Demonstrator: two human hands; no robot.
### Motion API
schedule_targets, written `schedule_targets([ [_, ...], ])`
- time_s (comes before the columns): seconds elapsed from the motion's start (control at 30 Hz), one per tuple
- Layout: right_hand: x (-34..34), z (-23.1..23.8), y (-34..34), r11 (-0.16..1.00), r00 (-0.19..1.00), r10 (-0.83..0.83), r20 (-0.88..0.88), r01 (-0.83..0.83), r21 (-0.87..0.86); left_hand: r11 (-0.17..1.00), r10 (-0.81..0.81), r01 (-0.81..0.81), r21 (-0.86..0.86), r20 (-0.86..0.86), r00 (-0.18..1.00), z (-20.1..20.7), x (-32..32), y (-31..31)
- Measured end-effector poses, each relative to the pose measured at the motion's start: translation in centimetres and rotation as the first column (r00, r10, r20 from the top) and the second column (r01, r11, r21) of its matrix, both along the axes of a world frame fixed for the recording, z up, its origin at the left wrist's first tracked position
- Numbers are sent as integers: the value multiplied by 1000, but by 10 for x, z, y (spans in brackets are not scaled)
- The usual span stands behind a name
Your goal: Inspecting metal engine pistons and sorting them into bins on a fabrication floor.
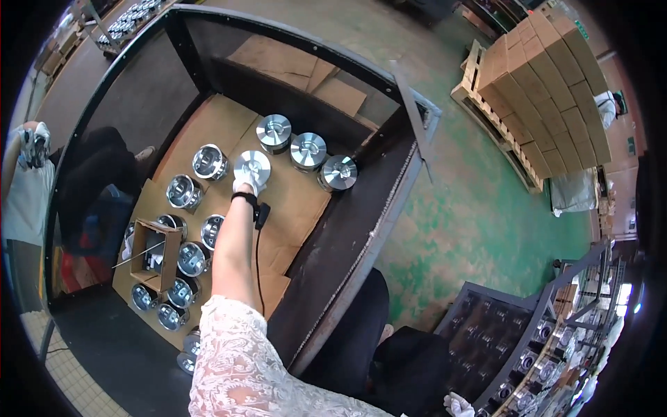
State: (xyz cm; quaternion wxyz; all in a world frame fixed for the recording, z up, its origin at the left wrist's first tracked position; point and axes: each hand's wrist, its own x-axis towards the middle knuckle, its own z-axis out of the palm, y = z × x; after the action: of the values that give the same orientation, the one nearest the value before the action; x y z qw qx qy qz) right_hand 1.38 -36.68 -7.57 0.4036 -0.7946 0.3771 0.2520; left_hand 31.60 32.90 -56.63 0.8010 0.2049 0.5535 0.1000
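So the left hand is in a white glove and looks clamped on the near side of a shiny piston, flat face up, over the cardboard liner inside a dark metal bin. Far side of the grip is hidden, and I can't tell if the piston is lifted or just standing there. The right hand is way off at the bottom edge, outside the bin, and too cut off to say what its fingers are doing.

My worry is a slip: smooth round metal, a glove, and only one hand on it. Next is a clank, since an open-ended piston sits just to the left and three flat-topped pistons stand to the right, so any sideways swing could ding a face. Also, that cable off the wrist device could snag on something. And the forearm passes right by another piston, so a sloppy pull back might tip it.
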Motion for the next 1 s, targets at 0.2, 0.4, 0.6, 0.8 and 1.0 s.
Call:
schedule_targets([
  [0.2, -8, -2, 3, 992, 988, 126, 84, -127, 11, 566, -661, 722, 397, -304, 686, 103, -75, -80],
  [0.4, -2, -57, 8, 901, 876, 291, 384, -386, 199, 553, -655, 597, 581, -138, 742, 380, -180, -144],
  [0.6, 22, -30, 68, 529, 786, 18, 617, -531, 662, -138, -690, 309, 941, -315, 652, 545, -217, -237],
  [0.8, 130, -48, 193, -414, 933, -306, 187, -308, 857, -256, -839, 67, 964, -256, 481, 503, -177, -317],
  [1.0, 91, -66, 95, -213, 839, -541, 55, -200, 956, -94, -859, -142, 985, -8, 512, 479, -232, -444],
])
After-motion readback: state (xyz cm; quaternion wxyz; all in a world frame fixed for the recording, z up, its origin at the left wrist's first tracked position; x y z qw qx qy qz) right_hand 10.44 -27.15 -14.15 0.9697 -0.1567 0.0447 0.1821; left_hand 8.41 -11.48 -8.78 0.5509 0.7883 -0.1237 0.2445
